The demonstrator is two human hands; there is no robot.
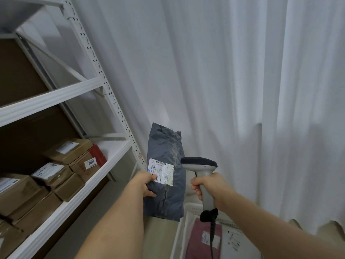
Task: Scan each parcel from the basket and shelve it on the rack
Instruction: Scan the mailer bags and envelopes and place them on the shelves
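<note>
Parcel [166,172] in L hand [144,185], scanner [202,176] in R hand [211,187]

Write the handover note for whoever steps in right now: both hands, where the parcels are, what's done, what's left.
Left hand grips the grey parcel upright, label facing you.
Right hand grips the scanner, its head beside the label.
Basket at lower right holds a maroon parcel and at least one more.
Rack on the left carries cardboard boxes on the lower shelf.
Done: grey parcel picked up. Whether it has scanned is not visible.
Left: scan it, shelve it, then work through the basket.
</note>
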